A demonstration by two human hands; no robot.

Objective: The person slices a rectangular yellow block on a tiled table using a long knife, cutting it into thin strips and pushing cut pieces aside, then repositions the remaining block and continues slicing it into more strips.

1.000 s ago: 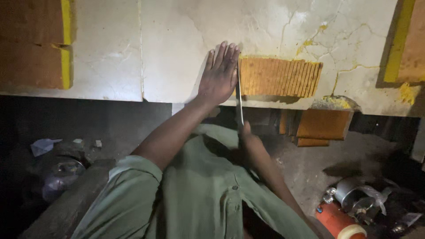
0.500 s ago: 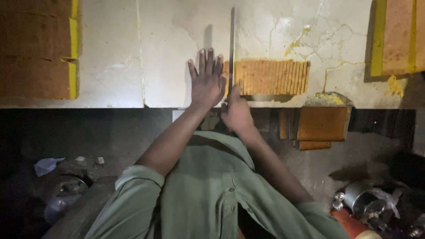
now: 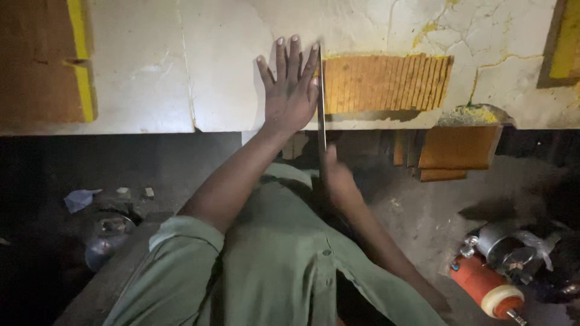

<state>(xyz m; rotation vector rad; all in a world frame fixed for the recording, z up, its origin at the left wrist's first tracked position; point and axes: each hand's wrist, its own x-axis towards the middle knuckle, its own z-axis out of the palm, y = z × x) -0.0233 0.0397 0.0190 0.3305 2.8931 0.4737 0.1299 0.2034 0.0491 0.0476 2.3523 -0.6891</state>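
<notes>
**At the Bench Edge: A Thin Blade Beside a Ridged Block**

Toward twelve o'clock, on the pale, cracked bench top (image 3: 151,72), the left hand (image 3: 290,90) lay flat with its fingers spread, closed on nothing and only pressing down. Just at its three o'clock side ran a long, narrow blade (image 3: 321,102), standing on edge and touching the left end of an orange block (image 3: 386,83) scored with close parallel cuts. The right hand (image 3: 338,181) sat lower, near six o'clock of the blade and below the bench edge, wrapped around the blade's near end; it was blurred, so how tightly it gripped could not be told.

The blade looked thin and stiff yet likely springy along its length, best held at the near end, well away from the edge. The orange block seemed soft enough to slice and probably crumbly between cuts, so it would want support from the side rather than a pinch.

Orange slabs (image 3: 459,148) rested under the bench at two o'clock; a red cylinder (image 3: 483,284) lay on the floor at four o'clock.
</notes>
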